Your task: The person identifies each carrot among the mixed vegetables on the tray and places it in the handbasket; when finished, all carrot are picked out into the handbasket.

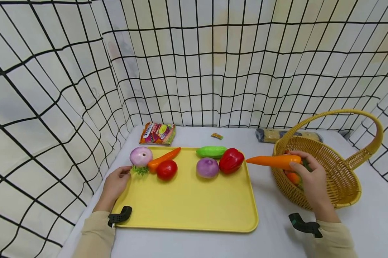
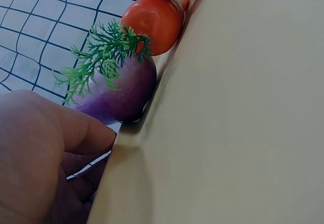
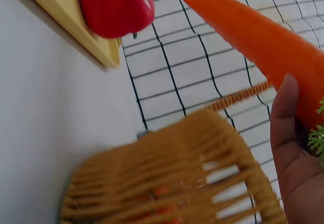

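Note:
My right hand [image 1: 313, 179] grips an orange carrot [image 1: 268, 162] by its thick leafy end, over the left side of a wicker basket [image 1: 345, 186]. The carrot's tip points left, toward a red bell pepper [image 1: 231, 161] on the yellow tray [image 1: 187, 208]. In the right wrist view, the thumb [image 3: 286, 102] presses along the carrot's side. My left hand [image 1: 116, 184] holds the tray's left rim near its back corner. Close by it lie a purple-and-white onion [image 1: 141, 156], another carrot [image 1: 163, 160] with green leaves, and a tomato [image 1: 166, 170].
A purple onion [image 1: 207, 167] and a green cucumber [image 1: 211, 152] lie beside the pepper. More vegetables [image 1: 293, 177] show inside the basket. Behind the tray are a colourful packet [image 1: 158, 133], a small wrapper [image 1: 217, 136] and a long pack [image 1: 271, 135]. Black-grid netting [image 1: 219, 71] encloses the table.

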Tool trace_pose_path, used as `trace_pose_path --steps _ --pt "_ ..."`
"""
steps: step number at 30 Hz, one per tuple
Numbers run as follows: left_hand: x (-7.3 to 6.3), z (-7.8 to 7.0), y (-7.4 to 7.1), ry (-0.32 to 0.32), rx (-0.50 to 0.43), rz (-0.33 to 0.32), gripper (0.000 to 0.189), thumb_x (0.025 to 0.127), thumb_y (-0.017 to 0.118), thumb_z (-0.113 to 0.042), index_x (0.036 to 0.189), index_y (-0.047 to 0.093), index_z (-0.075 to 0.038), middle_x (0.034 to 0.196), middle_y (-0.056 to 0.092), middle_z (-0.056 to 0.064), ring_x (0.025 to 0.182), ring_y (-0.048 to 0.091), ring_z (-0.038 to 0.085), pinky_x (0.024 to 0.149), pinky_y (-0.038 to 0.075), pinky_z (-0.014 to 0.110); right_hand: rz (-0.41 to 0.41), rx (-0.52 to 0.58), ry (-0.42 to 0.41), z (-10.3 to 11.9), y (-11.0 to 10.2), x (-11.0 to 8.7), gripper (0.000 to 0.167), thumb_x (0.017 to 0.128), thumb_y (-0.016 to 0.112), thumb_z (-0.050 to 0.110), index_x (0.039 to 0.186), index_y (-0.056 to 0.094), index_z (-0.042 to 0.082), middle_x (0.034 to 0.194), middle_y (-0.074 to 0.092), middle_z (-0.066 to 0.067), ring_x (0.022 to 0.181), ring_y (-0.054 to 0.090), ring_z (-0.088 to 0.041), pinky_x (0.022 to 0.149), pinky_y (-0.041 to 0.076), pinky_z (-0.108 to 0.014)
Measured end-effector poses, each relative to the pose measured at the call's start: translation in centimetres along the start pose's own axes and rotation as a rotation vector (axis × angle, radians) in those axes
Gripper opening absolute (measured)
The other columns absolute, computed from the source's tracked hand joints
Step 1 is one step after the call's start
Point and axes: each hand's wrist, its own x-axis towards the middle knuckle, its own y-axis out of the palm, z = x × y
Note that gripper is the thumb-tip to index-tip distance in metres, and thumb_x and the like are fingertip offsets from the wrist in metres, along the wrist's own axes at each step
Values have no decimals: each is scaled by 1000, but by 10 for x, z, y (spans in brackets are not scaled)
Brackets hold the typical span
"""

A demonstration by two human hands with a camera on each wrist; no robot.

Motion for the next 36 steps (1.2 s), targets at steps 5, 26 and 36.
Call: trace_pose_path --steps 5,26,36 --pt "0 -1 1 -13 -10 -5 40 102 44 -20 136 53 -2 130 55 23 116 53 38 94 42 51 -81 78 -9 -1 -20 4 26 100 54 12 122 58 0 113 56 -5 87 61 -11 70 53 -15" --pt "-2 -3 0 -9 -18 7 40 102 44 -19 137 52 -2 130 56 24 116 53 38 93 43 50 -552 336 112 -2 -67 17 19 96 55 6 110 65 -1 123 45 -3 105 49 -16 69 54 -15" --pt "-2 -2 1 -18 -29 0 40 102 44 -20 137 52 -2 129 56 23 115 53 38 92 43 49 -548 314 168 -8 -72 18 31 86 72 3 116 63 3 115 51 -2 100 58 -12 67 55 -18"
